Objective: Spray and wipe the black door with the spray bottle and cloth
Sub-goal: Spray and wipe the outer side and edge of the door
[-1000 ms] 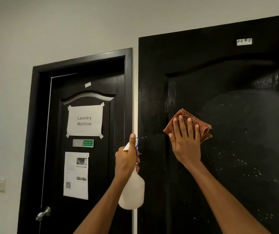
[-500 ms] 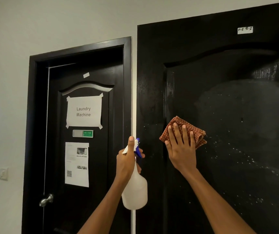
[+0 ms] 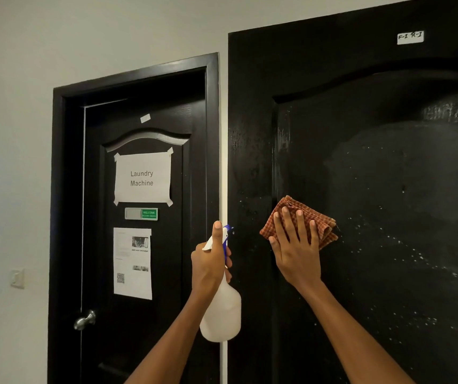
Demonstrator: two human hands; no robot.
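Big glossy black wooden door [image 3: 374, 167] filling right half of view, raised arched panel, long axis vertical, speckled with white spray droplets low right, hazy wiped patch upper centre. Folded red-brown checked cloth [image 3: 323, 221] flat against panel near its left moulding, pinned there by right hand [image 3: 295, 250], fingers straight and spread, palm on door. Unwiped droplets lying right of and below cloth, so next stroke probably rightward and down; right hand nearer by far. Left hand [image 3: 211, 261] curled round neck of white plastic spray bottle [image 3: 222, 311] with blue nozzle, thumb up along the head, bottle upright, just beside door's left edge, nozzle aimed toward door; trigger fingers hidden behind bottle, squeeze state not readable. Door's bottom, right edge and handle cut off by frame. Small white label [image 3: 410, 37] near top, writing hard to read. Further left: second black door [image 3: 144, 314] in frame, taped "Laundry Machine" sign [image 3: 142, 177], notice sheet, silver lever handle [image 3: 85, 320].
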